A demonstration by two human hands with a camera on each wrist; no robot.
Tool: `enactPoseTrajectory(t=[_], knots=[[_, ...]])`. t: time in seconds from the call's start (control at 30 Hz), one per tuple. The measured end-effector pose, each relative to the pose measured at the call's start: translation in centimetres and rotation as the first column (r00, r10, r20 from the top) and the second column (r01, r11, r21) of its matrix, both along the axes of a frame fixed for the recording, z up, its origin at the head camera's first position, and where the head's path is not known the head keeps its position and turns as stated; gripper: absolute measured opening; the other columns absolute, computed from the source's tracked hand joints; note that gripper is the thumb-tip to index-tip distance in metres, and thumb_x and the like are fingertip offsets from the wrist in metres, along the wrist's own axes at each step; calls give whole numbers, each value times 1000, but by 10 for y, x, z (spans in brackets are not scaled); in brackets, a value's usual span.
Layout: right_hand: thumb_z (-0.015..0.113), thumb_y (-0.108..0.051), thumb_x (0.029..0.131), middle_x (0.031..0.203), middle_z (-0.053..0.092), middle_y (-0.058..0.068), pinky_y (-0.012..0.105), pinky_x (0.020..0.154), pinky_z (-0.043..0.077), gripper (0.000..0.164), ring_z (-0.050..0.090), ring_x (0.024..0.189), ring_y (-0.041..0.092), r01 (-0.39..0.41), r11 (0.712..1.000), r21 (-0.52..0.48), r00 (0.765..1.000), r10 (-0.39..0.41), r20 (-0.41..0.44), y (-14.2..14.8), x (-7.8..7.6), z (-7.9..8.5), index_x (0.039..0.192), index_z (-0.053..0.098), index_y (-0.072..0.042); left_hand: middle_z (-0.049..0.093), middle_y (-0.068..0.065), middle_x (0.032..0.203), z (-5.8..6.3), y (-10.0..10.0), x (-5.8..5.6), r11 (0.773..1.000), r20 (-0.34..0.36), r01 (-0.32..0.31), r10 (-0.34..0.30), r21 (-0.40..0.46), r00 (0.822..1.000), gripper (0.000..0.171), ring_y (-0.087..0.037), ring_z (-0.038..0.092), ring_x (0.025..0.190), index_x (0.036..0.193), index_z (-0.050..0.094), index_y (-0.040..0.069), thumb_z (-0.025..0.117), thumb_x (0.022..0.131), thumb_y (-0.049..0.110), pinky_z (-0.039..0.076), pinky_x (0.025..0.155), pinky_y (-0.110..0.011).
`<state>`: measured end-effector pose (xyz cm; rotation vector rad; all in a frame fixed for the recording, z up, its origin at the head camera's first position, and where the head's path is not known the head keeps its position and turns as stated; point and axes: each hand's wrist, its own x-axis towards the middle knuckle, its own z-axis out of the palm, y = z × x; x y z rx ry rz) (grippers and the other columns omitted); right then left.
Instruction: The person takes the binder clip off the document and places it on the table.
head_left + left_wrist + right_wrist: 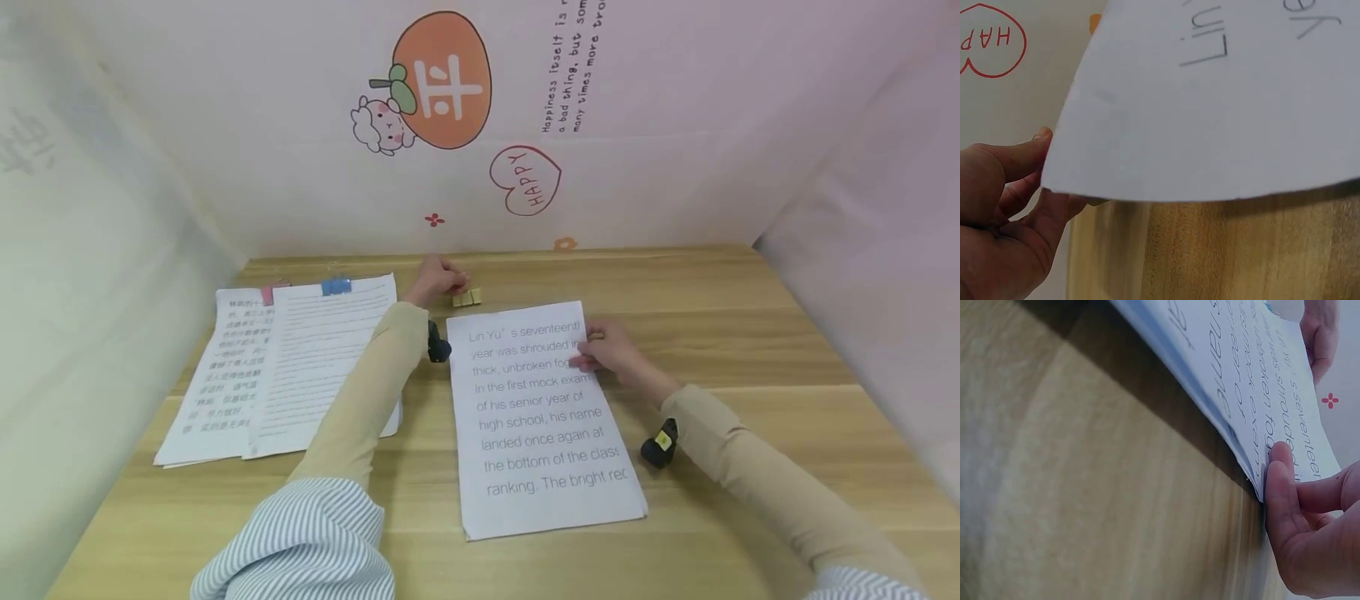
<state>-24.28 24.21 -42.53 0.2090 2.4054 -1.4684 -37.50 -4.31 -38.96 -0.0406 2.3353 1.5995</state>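
Observation:
Printed sheets of paper [536, 425] lie stacked in front of me, large English text facing up. My right hand [611, 350] holds the stack's right edge; the right wrist view shows the fingers [1282, 487] against that edge. Beyond the far left corner, my left hand [437, 279] pinches a yellow binder clip [467, 297] at the back of the table. In the left wrist view, the paper [1166, 137] covers most of that clip and part of the left hand [1013, 219].
To the left lie two overlapping paper stacks. A blue binder clip [337, 287] grips the top of the lined-looking one [322, 358], and a pink clip [268, 294] the other [217, 400]. A printed white backdrop [645, 192] rises behind the wooden table [750, 350].

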Motion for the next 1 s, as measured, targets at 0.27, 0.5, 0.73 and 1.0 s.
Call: enactPoseTrajectory(t=[0.27, 0.5, 0.73, 1.0], knots=[[49, -7, 95, 103, 67, 22, 21, 64, 55, 32, 68, 70, 9, 0, 1000, -12, 1000, 0, -1, 1, 5, -2, 124, 48, 6, 65, -10, 85, -3, 1, 1, 999, 6, -31, 31, 8, 1000, 21, -12, 65, 66, 105, 61, -6, 62, 88, 5, 57, 72, -25], [49, -7, 94, 94, 68, 15, 21, 64, 55, 33, 67, 67, 8, 18, 999, -33, 1000, -17, 23, 3, 5, -2, 124, 47, 6, 66, -18, 92, -7, 0, 4, 999, -39, -33, 32, -17, 999, 18, -17, 67, 71, 103, 60, -6, 61, 89, 4, 57, 76, -29], [46, -5, 94, 91, 64, 14, 19, 64, 54, 38, 64, 65, 5, 30, 999, -44, 999, -31, -9, 25, 4, 10, 128, 39, 12, 64, -20, 110, -11, -10, 2, 997, -86, -45, 41, -54, 995, 38, -7, 62, 63, 122, 53, -5, 61, 90, 14, 57, 69, -23], [46, -4, 93, 80, 61, 0, 18, 65, 56, 42, 63, 63, 0, 109, 994, 8, 992, -108, -69, 99, 4, 27, 128, 33, 16, 55, -20, 125, -1, -58, 7, 986, -129, -161, 165, 41, 978, 43, -4, 61, 59, 127, 48, -3, 58, 91, 19, 55, 62, -16]])
